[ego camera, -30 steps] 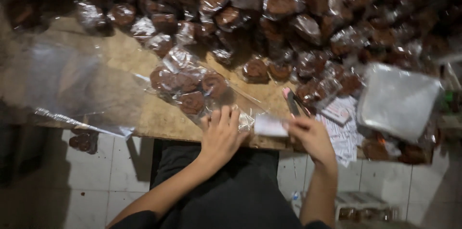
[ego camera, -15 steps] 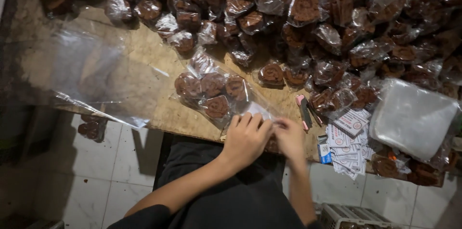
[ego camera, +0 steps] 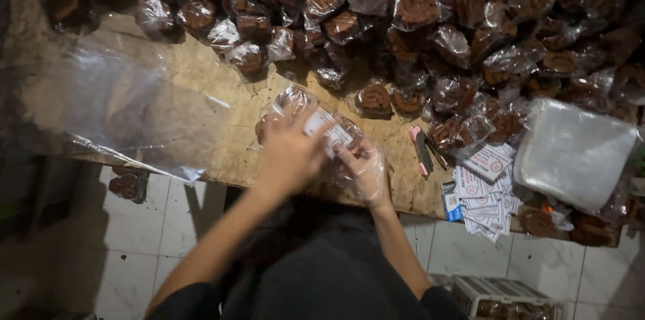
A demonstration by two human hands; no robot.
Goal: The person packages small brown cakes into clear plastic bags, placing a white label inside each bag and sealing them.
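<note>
Both hands now meet over the bag point(ego camera: 295, 101) of brown cakes at the table point(ego camera: 201, 85) edge. The left hand point(ego camera: 290, 155) and right hand point(ego camera: 359, 167) together pinch a label point(ego camera: 329, 133), newly brought onto the bag.

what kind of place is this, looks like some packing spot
Probably a small home or workshop food-packing station. A worn wooden table is heaped with brown cakes in clear plastic wrap; a pile of small paper labels and a stack of clear bags lie beside the person's hands.
</note>
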